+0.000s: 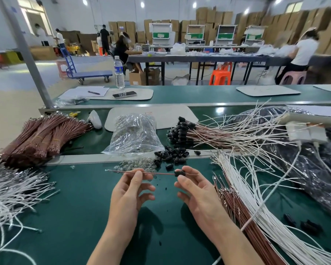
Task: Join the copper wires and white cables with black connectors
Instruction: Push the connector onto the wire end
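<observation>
Nearest the camera, both hands are raised over the green desk [75, 217]. The left hand [130, 190] pinches a single copper wire [159, 173] between thumb and forefinger, its other fingers loosely spread. The right hand [197, 192] pinches a black connector [180, 173] that sits on the same wire, which runs level between the two hands and sticks out past each.

Just right of the right forearm, loose copper wires [235, 207] lie beside a fan of white cables [260, 199]. More white cable [11, 190] is heaped at the left edge.

Beyond the hands is a heap of loose connectors [170, 155], next to small clear parts [130, 163] spilling from a plastic bag [134, 134]. Further left lie banded copper-wire bundles [40, 136]. To the right is a pile of joined wires [227, 133], their black caps pointing left.

On the far desk stand a water bottle [119, 71], a phone [124, 94] and a pen [93, 92].
</observation>
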Demonstrator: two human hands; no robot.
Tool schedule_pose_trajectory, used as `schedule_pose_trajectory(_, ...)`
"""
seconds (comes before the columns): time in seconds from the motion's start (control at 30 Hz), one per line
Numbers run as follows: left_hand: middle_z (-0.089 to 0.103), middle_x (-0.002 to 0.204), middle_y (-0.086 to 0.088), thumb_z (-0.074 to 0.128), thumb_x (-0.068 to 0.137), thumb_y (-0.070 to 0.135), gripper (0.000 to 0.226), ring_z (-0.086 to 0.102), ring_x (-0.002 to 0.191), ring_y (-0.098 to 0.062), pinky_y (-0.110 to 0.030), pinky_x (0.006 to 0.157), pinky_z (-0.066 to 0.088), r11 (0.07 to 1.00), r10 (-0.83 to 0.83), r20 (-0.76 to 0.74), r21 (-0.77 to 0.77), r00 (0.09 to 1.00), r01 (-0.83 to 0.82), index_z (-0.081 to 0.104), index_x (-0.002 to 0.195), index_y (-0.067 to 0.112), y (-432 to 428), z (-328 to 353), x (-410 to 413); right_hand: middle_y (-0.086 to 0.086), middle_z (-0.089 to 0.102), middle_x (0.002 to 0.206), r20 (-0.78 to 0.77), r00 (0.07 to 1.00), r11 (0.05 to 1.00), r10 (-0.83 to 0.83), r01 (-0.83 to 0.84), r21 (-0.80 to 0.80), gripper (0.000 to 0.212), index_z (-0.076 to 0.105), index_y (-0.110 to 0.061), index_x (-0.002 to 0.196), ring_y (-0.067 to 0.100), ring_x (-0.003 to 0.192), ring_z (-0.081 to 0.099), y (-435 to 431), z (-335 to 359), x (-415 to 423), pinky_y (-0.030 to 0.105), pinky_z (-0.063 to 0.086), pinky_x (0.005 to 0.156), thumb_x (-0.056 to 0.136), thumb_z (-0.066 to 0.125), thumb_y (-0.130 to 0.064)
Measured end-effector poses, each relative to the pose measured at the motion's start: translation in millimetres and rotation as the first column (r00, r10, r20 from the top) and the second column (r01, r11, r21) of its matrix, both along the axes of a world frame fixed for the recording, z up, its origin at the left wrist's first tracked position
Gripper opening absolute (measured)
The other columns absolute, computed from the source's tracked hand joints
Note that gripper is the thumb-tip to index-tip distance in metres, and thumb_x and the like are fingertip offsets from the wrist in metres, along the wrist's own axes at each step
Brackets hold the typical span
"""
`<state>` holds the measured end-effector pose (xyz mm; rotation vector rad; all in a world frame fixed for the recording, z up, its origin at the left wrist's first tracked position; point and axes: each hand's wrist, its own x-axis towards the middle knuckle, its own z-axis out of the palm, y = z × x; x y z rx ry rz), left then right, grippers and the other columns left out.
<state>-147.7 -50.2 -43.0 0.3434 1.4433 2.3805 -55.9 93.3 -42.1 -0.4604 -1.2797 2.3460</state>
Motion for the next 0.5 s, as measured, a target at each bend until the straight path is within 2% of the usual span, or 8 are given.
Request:
schedule_pose_trajectory(0.17, 0.071, 0.087, -0.009, 0.069, 0.083, 0.032, 0.018, 0.065, 0.067, -0.019, -0.028, 0.054, 0.054, 0.995, -0.088, -0.035, -0.056, 0.995, 0.086, 0.072, 0.088, 0.016, 7.7, -3.6, 9.2, -0.003, 0.075, 0.092, -0.012, 1.000, 1.000, 0.016, -0.015, 0.025, 0.032, 0.080, -0.031, 0.088, 0.012, 0.077, 0.070, -2.4, -0.7, -0.8, 0.022, 0.056, 0.064, 0.057, 0.086, -0.027)
schedule_pose_trajectory(0.27, 0.072, 0.088, -0.008, 0.071, 0.081, 0.036, 0.020, 0.066, 0.068, -0.020, -0.028, 0.056, 0.053, 0.984, -0.152, -0.064, -0.101, 0.986, 0.145, 0.075, 0.093, 0.021, 10.6, -5.1, 15.4, -0.004, 0.075, 0.093, -0.015, 1.000, 0.998, 0.024, -0.023, 0.062, 0.030, 0.079, -0.032, 0.089, 0.012, 0.077, 0.070, -5.6, 0.5, -0.3, 0.022, 0.055, 0.065, 0.060, 0.085, -0.028)
schedule_pose_trajectory(0.37, 0.071, 0.083, -0.008, 0.069, 0.080, 0.035, 0.035, 0.064, 0.063, -0.017, -0.026, 0.052, 0.053, 0.995, -0.081, -0.002, -0.052, 0.997, 0.081, 0.066, 0.108, 0.013, 11.0, -4.1, 10.8, -0.002, 0.075, 0.095, -0.018, 1.000, 0.999, -0.019, 0.020, 0.033, 0.029, 0.078, -0.027, 0.092, 0.011, 0.074, 0.069, -3.1, 1.1, -0.1, 0.021, 0.054, 0.062, 0.063, 0.082, -0.023)
schedule_pose_trajectory(0.5, 0.070, 0.076, -0.003, 0.067, 0.083, 0.030, 0.029, 0.062, 0.056, -0.012, -0.023, 0.048, 0.053, 0.998, 0.032, 0.125, 0.044, 0.992, -0.038, 0.064, 0.105, 0.013, 6.1, -3.0, -1.6, -0.002, 0.075, 0.095, -0.010, 0.998, 0.998, -0.065, 0.065, -0.007, 0.032, 0.071, -0.023, 0.100, 0.011, 0.073, 0.068, 2.7, 0.9, 0.1, 0.020, 0.054, 0.060, 0.069, 0.077, -0.017)
